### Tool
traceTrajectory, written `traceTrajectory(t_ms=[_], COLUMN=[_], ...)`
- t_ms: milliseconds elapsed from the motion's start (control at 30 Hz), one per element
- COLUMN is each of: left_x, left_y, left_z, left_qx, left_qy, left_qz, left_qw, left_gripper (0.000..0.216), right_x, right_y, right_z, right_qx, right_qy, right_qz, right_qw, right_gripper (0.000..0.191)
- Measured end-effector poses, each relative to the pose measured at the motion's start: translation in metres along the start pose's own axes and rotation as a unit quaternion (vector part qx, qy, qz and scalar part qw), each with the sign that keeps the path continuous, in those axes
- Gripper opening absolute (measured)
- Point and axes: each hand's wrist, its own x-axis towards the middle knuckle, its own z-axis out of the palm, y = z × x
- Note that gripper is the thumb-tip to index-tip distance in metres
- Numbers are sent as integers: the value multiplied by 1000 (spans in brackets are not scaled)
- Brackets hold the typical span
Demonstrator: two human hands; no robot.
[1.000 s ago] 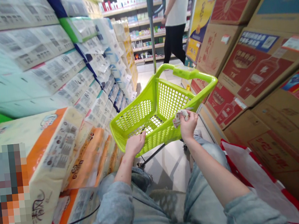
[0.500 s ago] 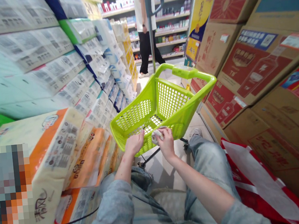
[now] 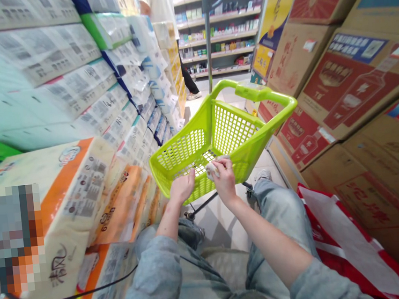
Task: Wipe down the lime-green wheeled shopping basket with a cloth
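Note:
A lime-green shopping cart (image 3: 188, 143) with a perforated basket stands in front of my knees, its handle on the far right side. With my left hand (image 3: 182, 188) I hold the basket's near rim; the thumb points up and the other fingers are mostly hidden. In my right hand (image 3: 225, 182) a crumpled whitish cloth (image 3: 211, 171) is pinched against the same rim, a little to the right of my left hand. Whether the cloth is fabric or paper is hard to make out. The basket's grid floor shows beyond both hands.
Packs of tissue paper (image 3: 84, 193) are stacked along the left. Cardboard cartons (image 3: 348, 83) rise on the right, with a red and white bag (image 3: 344, 229) below them. A black cable (image 3: 75, 293) runs at lower left. Behind the cart are shelves (image 3: 220, 37) and a person (image 3: 161, 7).
My right hand and the cloth have shifted slightly up along the rim. The person at the back has walked left, partly behind the stacked packs. The view has tilted slightly.

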Motion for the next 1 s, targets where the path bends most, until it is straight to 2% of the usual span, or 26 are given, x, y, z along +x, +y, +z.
traceTrajectory(t_ms=[200, 300, 400, 533, 667, 733, 833, 900, 1000], left_x=[0, 0, 0, 4, 10, 11, 12, 13, 14], left_y=[-3, -1, 3, 7, 12, 15, 19, 21, 23], left_z=[-4, -5, -4, -3, -1, 0, 0, 1, 2], left_qx=[-79, -86, -87, -60, -32, -10, 19, 29, 35], left_qy=[-4, -2, 6, -3, -7, -12, -19, -21, -20], left_qz=[-19, -22, -28, -16, -11, -7, 1, 2, 1], left_qw=[997, 996, 996, 998, 999, 1000, 1000, 999, 999], left_gripper=[90, 87, 87, 87, 86, 86, 84, 81, 79], right_x=[-27, -31, -24, -8, 2, 2, -1, -2, -6], right_y=[-13, -10, 3, 34, 72, 86, 93, 88, 76], right_z=[19, 18, 8, -14, -37, -45, -46, -37, -17], right_qx=[14, 12, 9, -10, -65, -77, -50, -26, -16], right_qy=[-54, -82, -80, -27, 75, 111, 121, 118, 89], right_qz=[-42, -76, -78, -11, 152, 202, 197, 181, 157], right_qw=[998, 994, 994, 1000, 983, 970, 972, 976, 983], right_gripper=[26, 21, 17, 13, 16, 22, 31, 34, 30])
